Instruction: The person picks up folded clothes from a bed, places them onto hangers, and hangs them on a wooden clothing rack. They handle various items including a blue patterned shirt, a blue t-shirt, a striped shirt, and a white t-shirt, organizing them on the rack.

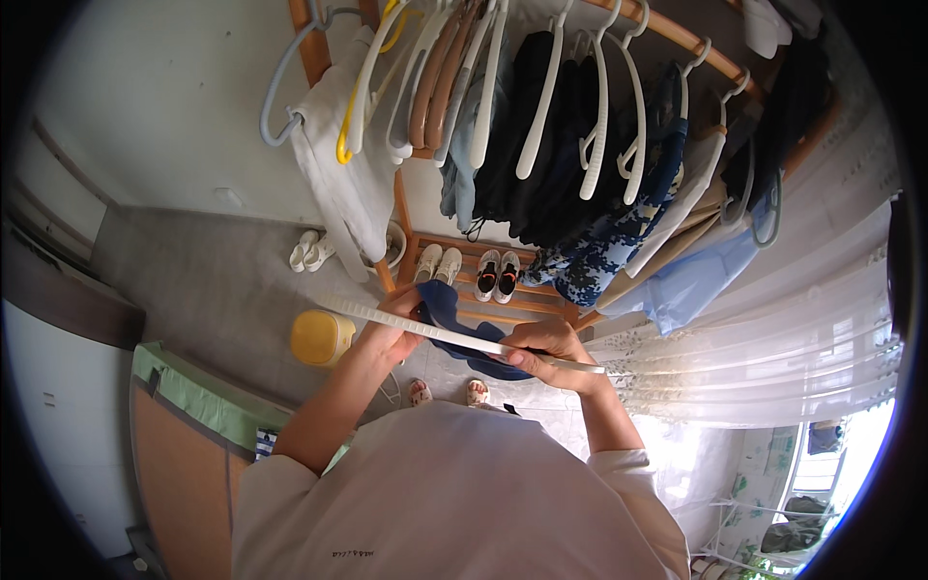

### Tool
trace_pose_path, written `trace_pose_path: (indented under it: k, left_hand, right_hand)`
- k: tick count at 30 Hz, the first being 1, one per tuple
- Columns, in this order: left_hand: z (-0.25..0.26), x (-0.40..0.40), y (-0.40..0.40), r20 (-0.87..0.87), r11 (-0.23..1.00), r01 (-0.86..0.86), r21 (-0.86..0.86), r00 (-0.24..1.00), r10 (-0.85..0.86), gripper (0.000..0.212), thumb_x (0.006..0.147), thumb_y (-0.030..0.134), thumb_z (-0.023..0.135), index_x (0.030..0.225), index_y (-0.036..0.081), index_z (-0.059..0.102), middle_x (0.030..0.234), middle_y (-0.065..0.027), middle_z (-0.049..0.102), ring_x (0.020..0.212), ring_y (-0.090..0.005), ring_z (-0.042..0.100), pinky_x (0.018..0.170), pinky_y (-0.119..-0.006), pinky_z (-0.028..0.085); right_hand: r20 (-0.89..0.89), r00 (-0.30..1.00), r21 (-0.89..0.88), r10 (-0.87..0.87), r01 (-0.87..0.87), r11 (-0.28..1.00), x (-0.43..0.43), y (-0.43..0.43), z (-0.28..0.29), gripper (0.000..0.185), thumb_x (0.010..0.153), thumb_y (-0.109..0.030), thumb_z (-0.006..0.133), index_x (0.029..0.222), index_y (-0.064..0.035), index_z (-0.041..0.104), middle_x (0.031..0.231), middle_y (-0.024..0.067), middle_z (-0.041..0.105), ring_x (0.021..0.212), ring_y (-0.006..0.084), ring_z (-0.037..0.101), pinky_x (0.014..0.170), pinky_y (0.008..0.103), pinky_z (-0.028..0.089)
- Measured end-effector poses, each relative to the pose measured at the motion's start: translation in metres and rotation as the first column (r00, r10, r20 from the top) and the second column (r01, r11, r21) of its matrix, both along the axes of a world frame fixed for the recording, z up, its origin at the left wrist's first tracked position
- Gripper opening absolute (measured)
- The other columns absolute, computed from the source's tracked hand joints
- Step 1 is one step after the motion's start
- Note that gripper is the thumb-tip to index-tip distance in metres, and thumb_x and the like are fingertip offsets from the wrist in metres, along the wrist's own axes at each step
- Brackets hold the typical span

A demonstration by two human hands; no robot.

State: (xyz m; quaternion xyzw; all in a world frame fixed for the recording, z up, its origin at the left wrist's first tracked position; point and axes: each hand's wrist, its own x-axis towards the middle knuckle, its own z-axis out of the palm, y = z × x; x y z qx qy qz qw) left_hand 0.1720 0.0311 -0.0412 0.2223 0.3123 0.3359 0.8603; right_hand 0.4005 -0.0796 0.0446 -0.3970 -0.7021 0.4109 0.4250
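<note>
A white plastic clothes hanger [457, 337] is held almost level in front of my chest, its bar tilted slightly down to the right. Dark blue fabric [438, 301], some kind of garment, hangs behind and below the bar. My left hand [397, 326] grips the fabric's edge near the hanger's left part. My right hand [554, 355] pinches the hanger's right part, thumb on the bar, with the fabric's other end at the fingers. The hanger's hook and most of the garment's shape are hidden.
Clothes on several hangers fill a wooden rack [667, 32] ahead. White shoes [438, 263] and black-and-white sneakers [496, 275] stand on its slatted shelf. A yellow bin [321, 338] is left, near a green-covered bed [210, 406]. Sheer curtains [725, 377] hang to the right.
</note>
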Motion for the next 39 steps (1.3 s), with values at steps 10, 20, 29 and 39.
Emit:
trace_pose_path:
  k: [10, 20, 29, 39]
  left_hand:
    - [0.087, -0.029, 0.037, -0.030, 0.992, -0.026, 0.124, 0.999, 0.030, 0.020, 0.088, 0.013, 0.053, 0.097, -0.003, 0.062, 0.087, -0.0091, 0.066, 0.077, -0.0180, 0.065, 0.071, -0.032, 0.054]
    - [0.085, -0.038, 0.056, -0.142, 0.932, -0.151, 0.329, 0.968, 0.207, 0.013, 0.084, 0.006, 0.057, 0.092, -0.001, 0.064, 0.078, -0.0051, 0.064, 0.066, -0.0124, 0.061, 0.061, -0.026, 0.050]
    - [0.097, -0.003, 0.021, -0.283, -0.035, 0.542, 0.840, 0.492, 0.823, 0.010, 0.072, -0.001, 0.064, 0.079, 0.004, 0.059, 0.075, -0.0079, 0.057, 0.060, -0.0217, 0.060, 0.053, -0.030, 0.047]
    - [0.073, 0.037, 0.018, -0.363, 0.012, 0.817, 0.577, 0.244, 0.899, 0.021, 0.070, -0.001, 0.061, 0.090, 0.004, 0.056, 0.090, -0.0096, 0.057, 0.063, -0.0267, 0.064, 0.054, -0.036, 0.050]
  right_hand:
    - [-0.045, 0.981, 0.160, -0.189, 0.194, 0.968, 0.007, -0.001, -0.024, 0.026, 0.085, -0.022, 0.068, 0.091, 0.0036, 0.069, 0.090, 0.0069, 0.051, 0.075, 0.0168, 0.050, 0.064, 0.0277, 0.042]
    - [0.084, 0.939, 0.171, -0.334, 0.316, 0.933, 0.014, 0.005, -0.019, 0.014, 0.084, -0.011, 0.068, 0.087, 0.0029, 0.069, 0.089, 0.0090, 0.055, 0.073, 0.0174, 0.054, 0.063, 0.0269, 0.044]
    - [0.274, 0.913, 0.130, -0.303, 0.277, 0.952, 0.017, 0.001, -0.003, 0.010, 0.080, -0.003, 0.067, 0.085, 0.0046, 0.065, 0.094, 0.0114, 0.054, 0.078, 0.0218, 0.056, 0.067, 0.0296, 0.045]
    - [0.313, 0.916, 0.151, -0.252, 0.214, 0.965, 0.027, 0.023, 0.003, 0.018, 0.080, -0.018, 0.068, 0.086, -0.0005, 0.065, 0.097, 0.0128, 0.059, 0.088, 0.0289, 0.059, 0.078, 0.0355, 0.048]
